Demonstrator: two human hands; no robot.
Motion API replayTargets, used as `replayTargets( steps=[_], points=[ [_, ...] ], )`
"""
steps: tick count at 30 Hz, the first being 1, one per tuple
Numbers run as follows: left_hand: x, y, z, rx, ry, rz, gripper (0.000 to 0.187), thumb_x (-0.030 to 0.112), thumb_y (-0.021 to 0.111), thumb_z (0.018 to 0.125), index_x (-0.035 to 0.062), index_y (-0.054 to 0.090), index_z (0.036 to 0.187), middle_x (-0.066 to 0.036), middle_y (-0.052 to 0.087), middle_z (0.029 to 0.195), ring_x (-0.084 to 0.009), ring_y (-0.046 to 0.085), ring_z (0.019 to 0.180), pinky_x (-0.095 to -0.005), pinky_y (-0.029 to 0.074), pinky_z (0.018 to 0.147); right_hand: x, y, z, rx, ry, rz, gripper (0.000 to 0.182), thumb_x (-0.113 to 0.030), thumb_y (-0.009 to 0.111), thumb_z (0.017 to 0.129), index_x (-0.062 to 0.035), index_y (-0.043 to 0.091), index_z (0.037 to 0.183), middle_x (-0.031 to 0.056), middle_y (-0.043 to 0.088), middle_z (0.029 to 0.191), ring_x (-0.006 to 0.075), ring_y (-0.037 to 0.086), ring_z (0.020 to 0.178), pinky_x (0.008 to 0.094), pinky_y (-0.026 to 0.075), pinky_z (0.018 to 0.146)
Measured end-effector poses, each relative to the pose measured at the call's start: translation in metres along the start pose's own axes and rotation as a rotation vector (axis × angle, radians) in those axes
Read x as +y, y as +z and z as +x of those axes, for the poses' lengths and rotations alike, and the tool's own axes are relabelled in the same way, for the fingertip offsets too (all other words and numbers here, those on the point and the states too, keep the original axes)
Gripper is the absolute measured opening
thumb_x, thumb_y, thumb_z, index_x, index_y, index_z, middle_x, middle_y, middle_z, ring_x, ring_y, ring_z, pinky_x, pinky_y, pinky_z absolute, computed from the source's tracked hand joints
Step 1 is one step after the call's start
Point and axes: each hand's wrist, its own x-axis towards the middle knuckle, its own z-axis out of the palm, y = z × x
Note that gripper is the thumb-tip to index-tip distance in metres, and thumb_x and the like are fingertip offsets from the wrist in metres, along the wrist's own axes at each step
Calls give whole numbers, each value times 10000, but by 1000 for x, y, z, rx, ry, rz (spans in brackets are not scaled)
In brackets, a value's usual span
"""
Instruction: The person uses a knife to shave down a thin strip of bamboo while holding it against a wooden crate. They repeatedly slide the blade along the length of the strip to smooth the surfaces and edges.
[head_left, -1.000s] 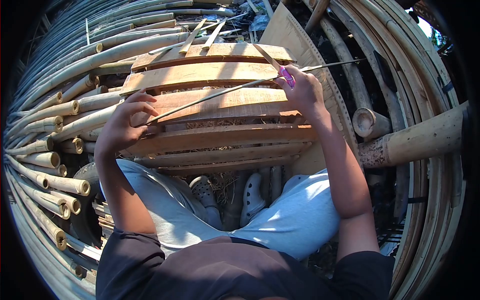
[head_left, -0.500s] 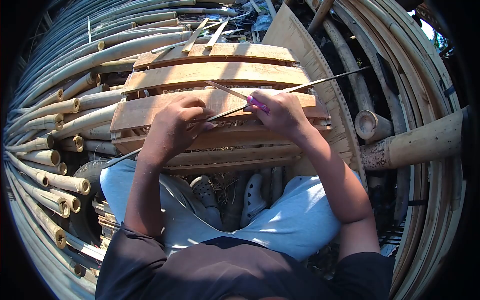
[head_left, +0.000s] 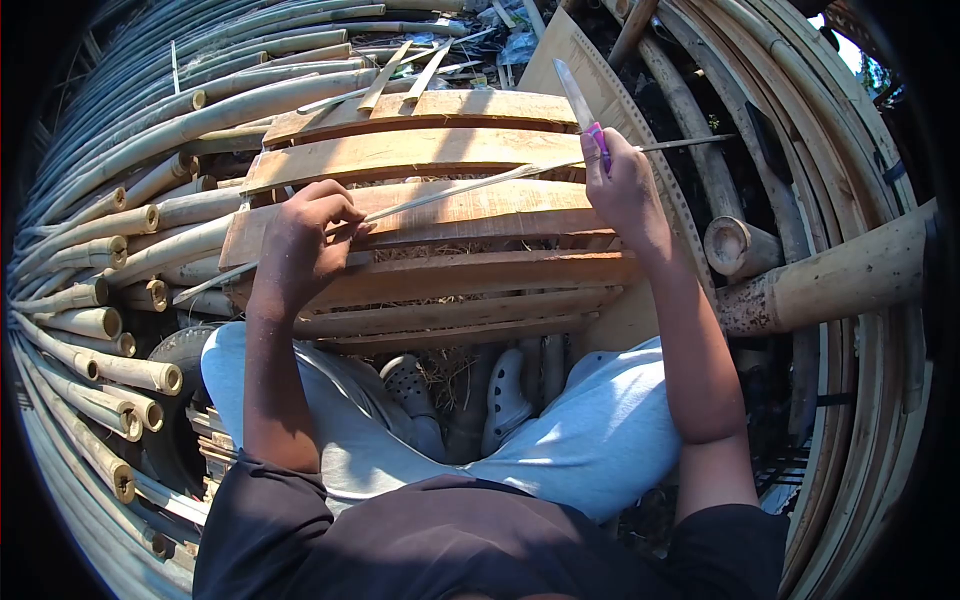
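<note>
1. Head view: the right hand (head_left: pixel 628 190) has moved outward from the left hand (head_left: pixel 308 235), and the knife (head_left: pixel 574 92) now points up and away above the right fingers. More of the thin strip (head_left: pixel 450 192) therefore lies bare between the hands, so a longer stretch can be seen.
2. The right fingers are curled round the pink and purple handle (head_left: pixel 603 148); the strip passes at them and comes out beyond, though I cannot tell whether they also grip it.
3. The left fingers are closed in a pinch on the strip, and its tail slants down past the wrist.
4. Wooden slats (head_left: pixel 390 153) lie below the fingers of both hands (sun and shadow stripe them); bamboo poles (head_left: pixel 250 101) are stacked beyond the left fingers, and a flat board (head_left: pixel 607 97) leans near the right ones.
5. No brand, label or writing can be read.
</note>
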Motion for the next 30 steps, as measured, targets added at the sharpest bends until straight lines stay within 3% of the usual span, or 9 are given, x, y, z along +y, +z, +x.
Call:
replayTargets(
  steps=[2,6,8,14,18,21,25,27,30],
  points=[
    [-1,-2,-1,-85,-14,41,137,52,813,840,-4,707,908,-103,685,935,-235,692,849,-327,540,706,-8,-9,-1,-118,6,-22,330,-251,562,1070,54,658,989,235,666,745,425,669,711,463,520,668],
    [7,11,3,-64,-53,20,175,72,816,837,12,722,971,-103,684,953,-243,688,884,-357,546,753,5,-5,-2,-84,-97,60,312,-200,574,1058,81,678,971,266,677,856,430,671,798,472,518,728],
    [13,19,4,69,0,-15,187,114,774,864,56,724,1035,-108,681,952,-312,679,922,-421,540,807,3,-9,-4,-163,-66,-3,302,-150,586,1041,108,682,918,299,682,1015,437,683,918,467,529,824],
    [10,16,3,-12,51,122,124,102,737,887,43,733,997,-120,686,966,-329,675,946,-430,537,818,13,-2,-4,-101,-206,-6,301,-132,600,1022,136,678,909,300,688,1127,451,680,1052,441,536,934],
    [-2,-2,0,-17,7,111,84,71,735,875,25,735,946,-133,687,938,-338,681,912,-428,539,798,21,4,-2,-91,-177,92,293,-133,602,1020,130,679,918,282,693,1059,447,677,1020,448,534,902],
    [-5,-9,-1,-106,7,69,112,47,728,900,-8,737,997,-139,697,949,-304,699,822,-356,541,744,15,1,-1,-216,-124,141,274,-129,606,1018,117,686,928,262,686,992,445,669,944,460,529,861],
    [14,0,1,-53,0,11,142,73,740,911,12,746,1039,-130,703,955,-278,704,836,-349,547,760,11,6,-5,-213,-226,156,273,-140,615,1022,99,686,911,242,669,936,419,652,847,444,526,808],
    [22,6,3,-45,-6,-30,152,127,760,903,47,745,1031,-121,718,951,-322,709,910,-395,557,795,6,8,-7,-227,-236,198,279,-145,616,1025,95,683,901,241,669,937,409,651,834,434,527,799],
    [26,14,2,-77,48,51,197,110,774,902,38,748,1084,-125,717,986,-266,713,901,-365,561,805,-4,8,-10,-354,-293,233,248,-117,607,1031,102,672,935,201,686,1002,311,650,798,371,520,748]
  ],
)
